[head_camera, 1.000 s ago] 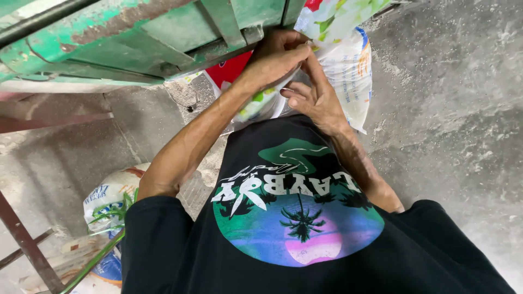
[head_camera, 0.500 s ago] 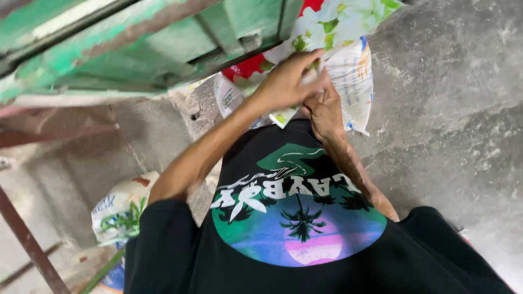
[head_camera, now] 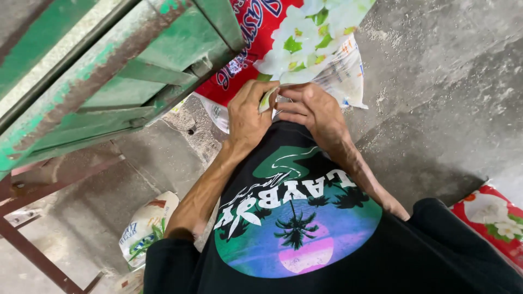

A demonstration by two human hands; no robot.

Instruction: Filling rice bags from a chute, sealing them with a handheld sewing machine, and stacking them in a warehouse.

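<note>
Both hands, left hand (head_camera: 248,117) and right hand (head_camera: 316,111), now pinch together on the edge of a red-and-white flowered sack (head_camera: 289,49) under the green metal frame (head_camera: 109,81) (lower than a moment ago), the edge apparently gathered in a firmer grip.

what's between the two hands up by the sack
In the head view, the pale edge of the red flowered sack is pinched between the left hand and right hand.
</note>
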